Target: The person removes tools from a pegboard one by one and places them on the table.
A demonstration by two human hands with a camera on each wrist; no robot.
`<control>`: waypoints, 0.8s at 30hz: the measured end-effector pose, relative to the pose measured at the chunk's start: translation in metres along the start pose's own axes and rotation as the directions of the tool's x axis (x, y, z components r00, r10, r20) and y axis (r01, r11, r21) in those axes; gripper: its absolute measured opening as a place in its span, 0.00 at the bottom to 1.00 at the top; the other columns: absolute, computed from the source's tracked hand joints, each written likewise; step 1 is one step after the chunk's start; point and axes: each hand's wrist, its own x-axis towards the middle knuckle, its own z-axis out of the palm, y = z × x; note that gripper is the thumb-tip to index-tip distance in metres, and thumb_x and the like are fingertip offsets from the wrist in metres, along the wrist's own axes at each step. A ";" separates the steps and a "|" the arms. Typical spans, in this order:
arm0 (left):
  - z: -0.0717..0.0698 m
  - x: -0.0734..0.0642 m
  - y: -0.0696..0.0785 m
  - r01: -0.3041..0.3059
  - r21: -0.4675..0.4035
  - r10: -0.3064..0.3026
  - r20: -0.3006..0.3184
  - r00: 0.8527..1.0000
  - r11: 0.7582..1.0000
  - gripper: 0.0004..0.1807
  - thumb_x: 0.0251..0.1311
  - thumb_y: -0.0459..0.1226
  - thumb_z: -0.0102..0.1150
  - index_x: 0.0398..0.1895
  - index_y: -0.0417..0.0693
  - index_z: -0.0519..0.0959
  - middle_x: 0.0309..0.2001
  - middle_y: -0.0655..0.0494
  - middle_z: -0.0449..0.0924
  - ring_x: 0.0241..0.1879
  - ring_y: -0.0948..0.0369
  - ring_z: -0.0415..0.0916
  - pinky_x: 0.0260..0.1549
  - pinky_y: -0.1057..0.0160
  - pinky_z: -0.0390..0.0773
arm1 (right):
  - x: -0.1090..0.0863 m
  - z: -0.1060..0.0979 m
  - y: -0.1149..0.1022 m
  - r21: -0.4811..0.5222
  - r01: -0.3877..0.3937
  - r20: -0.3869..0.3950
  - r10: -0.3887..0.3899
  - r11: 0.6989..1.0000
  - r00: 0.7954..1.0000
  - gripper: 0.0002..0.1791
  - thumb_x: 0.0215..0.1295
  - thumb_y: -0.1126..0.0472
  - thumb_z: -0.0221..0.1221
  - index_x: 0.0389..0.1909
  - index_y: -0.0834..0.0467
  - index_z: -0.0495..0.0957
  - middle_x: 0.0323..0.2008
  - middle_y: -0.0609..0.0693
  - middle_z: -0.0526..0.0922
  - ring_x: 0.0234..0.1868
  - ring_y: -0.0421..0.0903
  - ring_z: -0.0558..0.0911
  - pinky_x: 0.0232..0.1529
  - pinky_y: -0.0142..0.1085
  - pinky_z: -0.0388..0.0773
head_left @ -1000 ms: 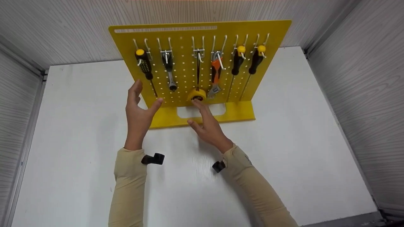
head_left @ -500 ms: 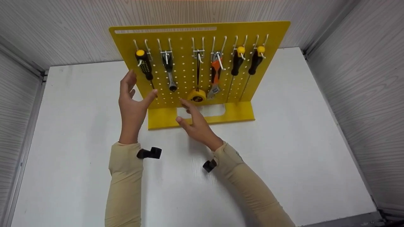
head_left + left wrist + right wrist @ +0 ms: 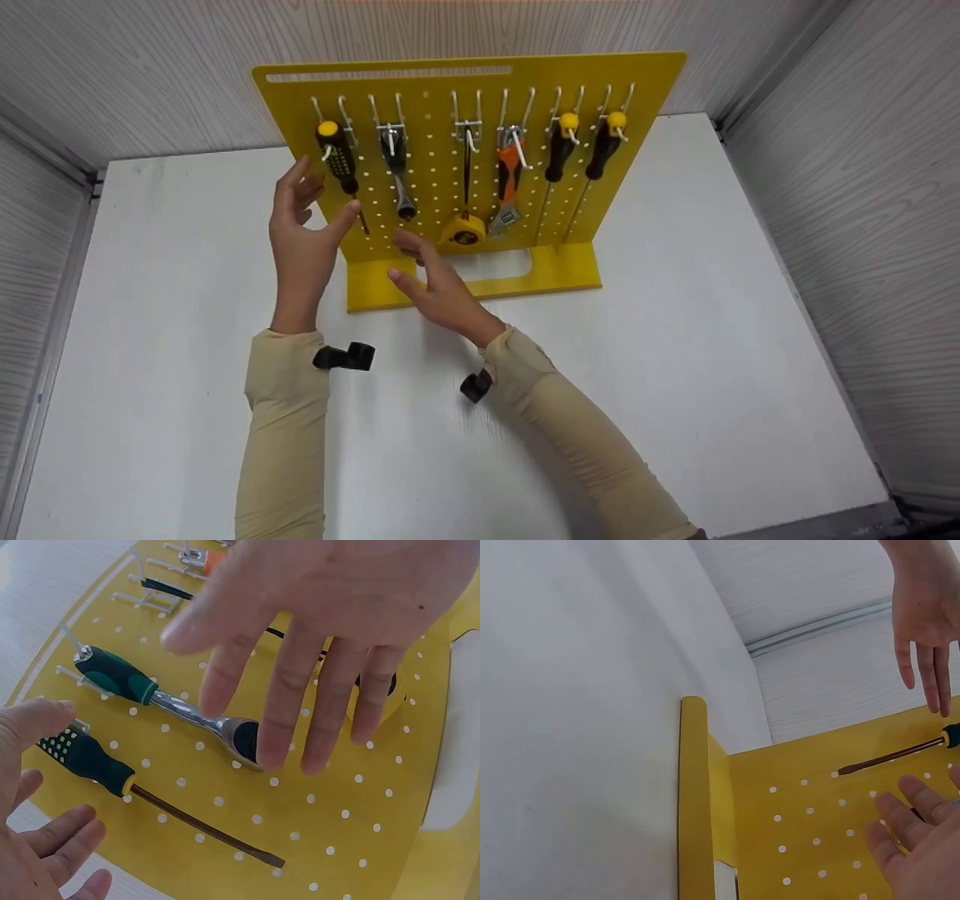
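Observation:
My left hand (image 3: pixel 304 236) hovers beside the flat-blade screwdriver (image 3: pixel 339 161) at the board's left end. Its thumb and fingers are spread apart around the tool's side, gripping nothing. In the left wrist view that screwdriver's dark green handle (image 3: pixel 90 761) shows close to the thumb. My right hand (image 3: pixel 442 292) is held low in front of the board, below the ratchet wrench (image 3: pixel 397 169), with fingers extended and nothing in them. To its right hangs a yellow tape measure (image 3: pixel 463 229) on a black strap. In the right wrist view, the right fingers (image 3: pixel 904 821) lie below the screwdriver's blade (image 3: pixel 889 759).
A yellow pegboard (image 3: pixel 431 180) stands on a wide base (image 3: pixel 566 270) on the white table (image 3: pixel 712 337). Further right on its white hooks hang an orange-handled adjustable wrench (image 3: pixel 509 176) and two black screwdrivers (image 3: pixel 561 154) with yellow tops. Pale panels (image 3: pixel 862 187) enclose the table.
Both hands have moved left; the right has gone from the tape measure to below the ratchet wrench. The left has also risen slightly along the screwdriver. The tools still hang in place.

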 end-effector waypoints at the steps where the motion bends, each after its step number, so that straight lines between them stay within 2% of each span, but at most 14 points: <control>1: -0.001 0.001 0.000 0.003 0.000 -0.003 -0.001 1.000 1.000 0.38 0.58 0.43 0.66 0.71 0.54 0.61 0.64 0.54 0.70 0.64 0.61 0.67 0.64 0.60 0.62 | 0.003 0.002 -0.001 0.004 -0.011 0.002 0.011 1.000 1.000 0.35 0.73 0.49 0.50 0.74 0.56 0.50 0.72 0.53 0.60 0.71 0.48 0.63 0.72 0.41 0.58; 6: -0.003 0.006 0.002 0.010 -0.015 -0.010 0.000 1.000 1.000 0.38 0.57 0.44 0.66 0.71 0.54 0.62 0.63 0.54 0.70 0.64 0.61 0.67 0.62 0.61 0.62 | 0.015 0.008 -0.003 0.006 -0.054 0.012 0.054 0.999 0.998 0.35 0.73 0.46 0.49 0.75 0.53 0.50 0.73 0.49 0.59 0.72 0.44 0.62 0.73 0.36 0.56; 13: 0.000 0.010 0.004 0.010 -0.065 -0.008 0.035 0.999 0.998 0.39 0.57 0.42 0.66 0.71 0.54 0.60 0.64 0.52 0.70 0.63 0.59 0.68 0.61 0.58 0.63 | 0.022 0.010 -0.003 0.051 -0.076 0.023 0.075 0.996 0.997 0.35 0.73 0.47 0.49 0.75 0.52 0.48 0.74 0.50 0.56 0.73 0.46 0.61 0.73 0.39 0.56; 17: 0.001 0.012 0.004 0.008 -0.086 -0.004 0.049 0.999 0.996 0.39 0.57 0.42 0.66 0.71 0.53 0.61 0.65 0.52 0.69 0.63 0.58 0.68 0.64 0.56 0.64 | 0.026 0.009 -0.002 0.081 -0.087 0.021 0.086 0.993 0.996 0.35 0.73 0.48 0.49 0.75 0.51 0.48 0.74 0.50 0.55 0.73 0.46 0.60 0.74 0.42 0.55; 24: 0.003 0.015 0.000 0.022 -0.150 -0.014 0.053 0.998 0.989 0.38 0.57 0.41 0.66 0.71 0.54 0.62 0.68 0.57 0.66 0.64 0.58 0.69 0.64 0.55 0.69 | 0.034 0.012 0.000 0.122 -0.094 0.009 0.094 0.988 0.996 0.34 0.73 0.47 0.48 0.75 0.50 0.48 0.75 0.49 0.55 0.74 0.44 0.59 0.74 0.39 0.54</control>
